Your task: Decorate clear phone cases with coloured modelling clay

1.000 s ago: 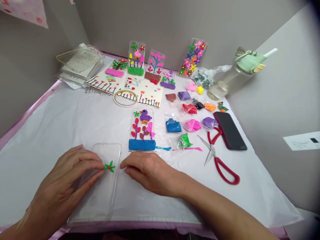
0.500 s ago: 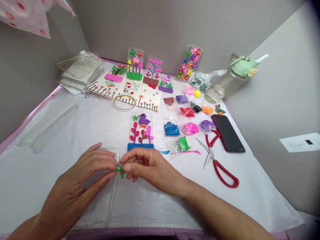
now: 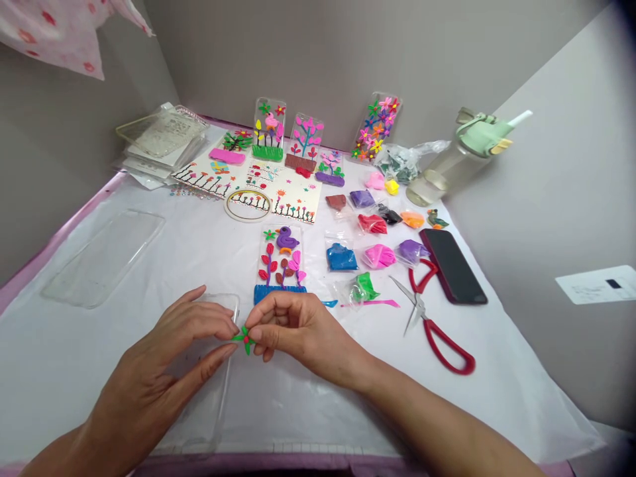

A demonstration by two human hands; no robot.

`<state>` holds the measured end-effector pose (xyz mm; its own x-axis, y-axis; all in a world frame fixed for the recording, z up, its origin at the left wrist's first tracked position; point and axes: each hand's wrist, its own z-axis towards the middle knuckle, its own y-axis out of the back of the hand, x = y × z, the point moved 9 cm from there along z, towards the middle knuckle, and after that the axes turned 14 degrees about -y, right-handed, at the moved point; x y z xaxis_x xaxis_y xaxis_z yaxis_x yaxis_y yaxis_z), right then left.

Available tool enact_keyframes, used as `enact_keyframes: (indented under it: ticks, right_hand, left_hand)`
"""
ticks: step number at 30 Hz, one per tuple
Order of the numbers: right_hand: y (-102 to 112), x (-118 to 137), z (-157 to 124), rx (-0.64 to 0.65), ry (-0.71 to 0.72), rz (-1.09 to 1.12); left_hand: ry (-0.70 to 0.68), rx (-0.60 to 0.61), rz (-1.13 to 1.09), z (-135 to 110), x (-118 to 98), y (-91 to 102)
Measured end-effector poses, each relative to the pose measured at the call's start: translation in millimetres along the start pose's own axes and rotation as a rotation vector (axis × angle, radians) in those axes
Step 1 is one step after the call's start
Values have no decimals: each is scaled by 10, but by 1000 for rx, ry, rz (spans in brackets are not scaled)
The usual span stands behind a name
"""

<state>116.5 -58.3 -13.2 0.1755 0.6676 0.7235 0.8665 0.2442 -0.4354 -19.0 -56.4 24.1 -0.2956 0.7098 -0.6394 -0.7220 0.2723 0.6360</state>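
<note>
A small green clay flower with a red centre point(image 3: 244, 338) is pinched between the fingertips of both hands. My left hand point(image 3: 163, 371) holds it from the left with thumb and forefinger. My right hand point(image 3: 293, 331) pinches it from the right, fingers curled. Both hands hover over a clear phone case point(image 3: 211, 391) lying on the white table cover. Just beyond lies a decorated case point(image 3: 281, 258) with a purple clay bird, red and pink flowers and a blue base.
Bagged clay lumps point(image 3: 377, 255) in several colours, red scissors point(image 3: 437, 331) and a dark phone point(image 3: 452, 265) lie to the right. Another clear case point(image 3: 104, 258) lies at left. Decorated cases point(image 3: 308, 142), sticker sheets, a tape ring point(image 3: 248, 204) and a water bottle point(image 3: 457, 159) stand at the back.
The flower was lifted off the clear case by my left hand; my right hand rose from the table and joined in pinching it. The view shifted, revealing a clear case at left.
</note>
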Motion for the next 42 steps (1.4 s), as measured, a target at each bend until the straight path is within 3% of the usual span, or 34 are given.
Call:
enact_keyframes:
  ticks: [6, 14, 21, 29, 42]
  right_hand:
    - [27, 50, -6, -14, 38, 45]
    - [16, 66, -16, 0, 46, 54]
    - [9, 72, -22, 5, 48, 63]
    - [24, 87, -37, -21, 53, 92]
    - [23, 91, -29, -26, 65, 88]
  left_hand:
    - [94, -64, 78, -108, 78, 64]
    - [-81, -43, 122, 130, -150, 33]
    - [13, -80, 109, 38, -81, 34]
    - [-102, -108, 212, 144, -241, 46]
    - [-74, -82, 221, 128, -219, 40]
